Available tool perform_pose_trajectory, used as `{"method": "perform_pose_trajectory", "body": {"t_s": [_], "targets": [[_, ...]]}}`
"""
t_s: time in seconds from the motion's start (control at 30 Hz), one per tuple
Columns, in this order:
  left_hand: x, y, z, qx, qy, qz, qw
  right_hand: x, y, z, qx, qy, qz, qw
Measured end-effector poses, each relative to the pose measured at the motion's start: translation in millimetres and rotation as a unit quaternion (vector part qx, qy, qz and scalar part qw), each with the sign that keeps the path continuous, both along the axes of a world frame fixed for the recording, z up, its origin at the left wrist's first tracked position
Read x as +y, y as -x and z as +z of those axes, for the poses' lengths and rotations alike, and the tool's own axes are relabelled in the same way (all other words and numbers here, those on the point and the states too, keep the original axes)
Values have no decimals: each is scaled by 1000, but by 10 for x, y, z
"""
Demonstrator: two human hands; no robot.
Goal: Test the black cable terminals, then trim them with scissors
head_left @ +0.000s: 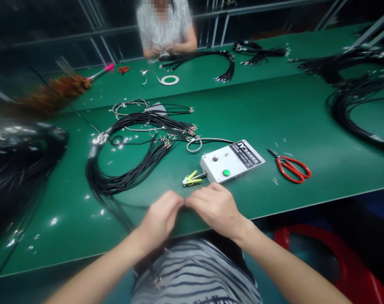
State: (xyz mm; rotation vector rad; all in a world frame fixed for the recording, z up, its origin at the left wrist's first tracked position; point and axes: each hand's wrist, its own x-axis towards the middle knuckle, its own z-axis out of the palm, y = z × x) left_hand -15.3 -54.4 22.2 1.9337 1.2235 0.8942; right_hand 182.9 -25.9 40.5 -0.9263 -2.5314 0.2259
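Observation:
My left hand and my right hand meet at the fingertips above the table's near edge. Both are closed in a pinch. A thin black cable runs from the left into my left hand. Whatever lies between the fingertips is too small and blurred to see. Just beyond my hands is a white control box with a black knob and a green button. A yellow-green clip sticks out from its left end. To the left lies a looped bundle of black cables with stripped ends.
Red-handled scissors lie right of the box. More black cables are heaped at the far left and right. Across the green table sits another person, near a roll of white tape. A red stool stands below right.

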Motion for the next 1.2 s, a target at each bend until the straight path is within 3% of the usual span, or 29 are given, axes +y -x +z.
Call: {"method": "perform_pose_trajectory", "body": {"t_s": [0.17, 0.27, 0.5, 1.03, 1.2], "targets": [[114, 28, -62, 2, 25, 105, 994, 238, -135, 44, -49, -31, -67, 996], [200, 11, -76, -14, 55, 135, 989, 400, -111, 35, -111, -46, -72, 990], [295, -85, -119, -11, 58, 155, 986, 559, -42, -59, -150, -58, -55, 985], [364, -179, -259, -2, 69, 160, 985, 545, -27, -55, -148, -58, -62, 985], [358, -172, -260, -7, 74, 160, 984, 430, -175, 36, -67, -58, -76, 993]]}}
